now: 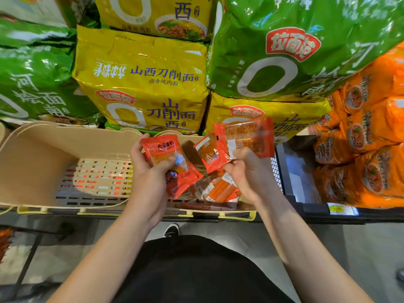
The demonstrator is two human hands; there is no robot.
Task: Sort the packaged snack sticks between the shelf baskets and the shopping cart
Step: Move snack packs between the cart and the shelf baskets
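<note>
Head view: left hand [150, 169] grips "大辣片" packet [168, 158]; right hand [247, 171] pinches red packets [244, 136]

The left basket [43, 154] lies open for my reach, while stacked noodle bags [142, 84] wall off the far side.

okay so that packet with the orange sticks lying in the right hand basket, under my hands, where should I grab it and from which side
Probably pinch the snack packet by its upper end with the white label, coming from above. It lies flat on other packets in the beige basket, so a flat end offers more to pinch than the middle. Both the left hand and right hand already hold red packets, so free one first.
</note>
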